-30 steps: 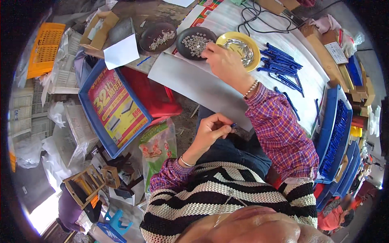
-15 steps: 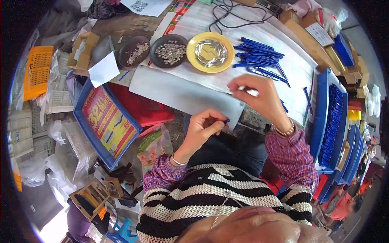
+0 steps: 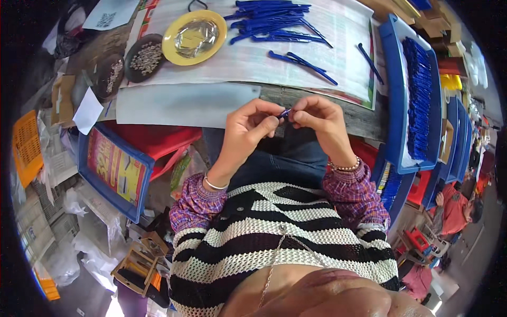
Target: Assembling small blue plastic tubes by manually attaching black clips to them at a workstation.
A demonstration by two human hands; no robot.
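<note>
My left hand pinches a small dark blue piece between thumb and fingers; most of it is hidden in the grip. My right hand is closed in a pinch at the other end of this piece. What its fingertips hold is too small to make out. Both hands meet above my lap, just before the table's near edge. Beyond them a heap of slim blue plastic rods lies on the white-covered table. A yellow plate of shiny metal pins stands to the left of the heap.
Two dark dishes with small metal parts, one nearer and one farther left, stand beside the plate. A grey sheet overhangs the table edge. At the right is a blue tray packed with blue rods. Another person is far right.
My right hand has come down from near the rod heap to meet my left hand at the blue piece. The view has shifted, so the table now sits higher and further left.
</note>
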